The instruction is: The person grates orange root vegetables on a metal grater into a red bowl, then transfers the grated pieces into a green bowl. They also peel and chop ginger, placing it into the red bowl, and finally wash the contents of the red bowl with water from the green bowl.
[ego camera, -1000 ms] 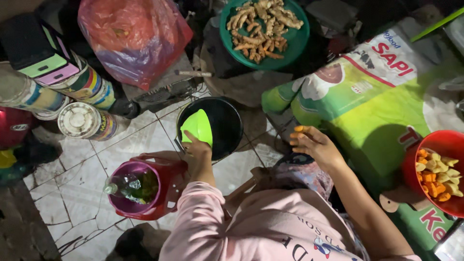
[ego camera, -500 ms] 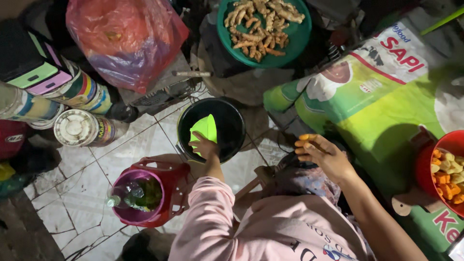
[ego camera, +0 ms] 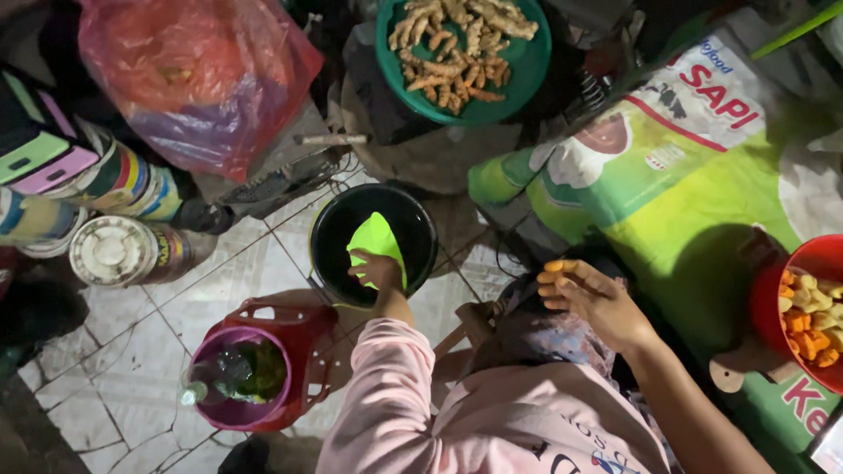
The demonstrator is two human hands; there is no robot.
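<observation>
Green scoop [ego camera: 376,241] sat inside the black bucket [ego camera: 373,243], clamped in the left hand [ego camera: 379,270] at its near edge; it looked light, stiff and probably slick; right hand [ego camera: 590,298] pinched an orange piece [ego camera: 554,265] in its fingertips, well apart from that grip.

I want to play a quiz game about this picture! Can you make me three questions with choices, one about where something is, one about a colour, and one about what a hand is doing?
1. Where is the green scoop?
A. over the black bucket
B. in the red bowl
C. on the floor tiles

2. What colour is the plate of roots?
A. yellow
B. green
C. white

3. What is the right hand doing?
A. lying flat and empty
B. holding an orange piece
C. gripping a bottle

Answers: 1 A, the left hand holds it there. 2 B, its rim is green. 3 B, the piece sits at the fingertips.
</observation>
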